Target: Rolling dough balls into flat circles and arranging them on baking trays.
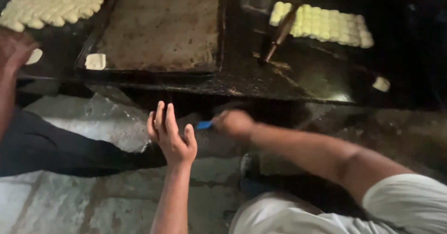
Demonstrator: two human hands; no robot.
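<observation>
Right hand point(234, 122) closed in a grip on a small blue scraper point(204, 125), held low before the dark greasy tabletop point(288, 78) | left hand point(171, 135) open, empty, fingers spread beside it | pale dough pieces point(328, 25) packed in rows above | scorched metal tray point(160, 27) nearly bare
</observation>
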